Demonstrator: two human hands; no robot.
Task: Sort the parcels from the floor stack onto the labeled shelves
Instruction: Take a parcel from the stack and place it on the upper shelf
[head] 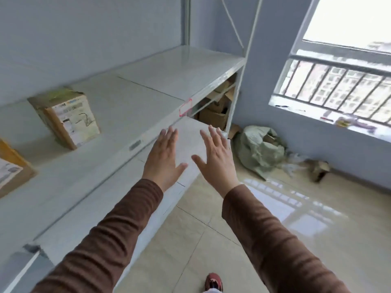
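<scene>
Hands both spread wide and empty, left hand (164, 157) and right hand (215, 158) hover past the shelf (135, 106) edge, the upright parcel (69, 119) well off to their left, nearer the left hand, its label blurred, perhaps unreadable.

No text can be read; the parcel (69, 118) label's print and the red-edged shelf tag (185, 107) are blurred
</scene>
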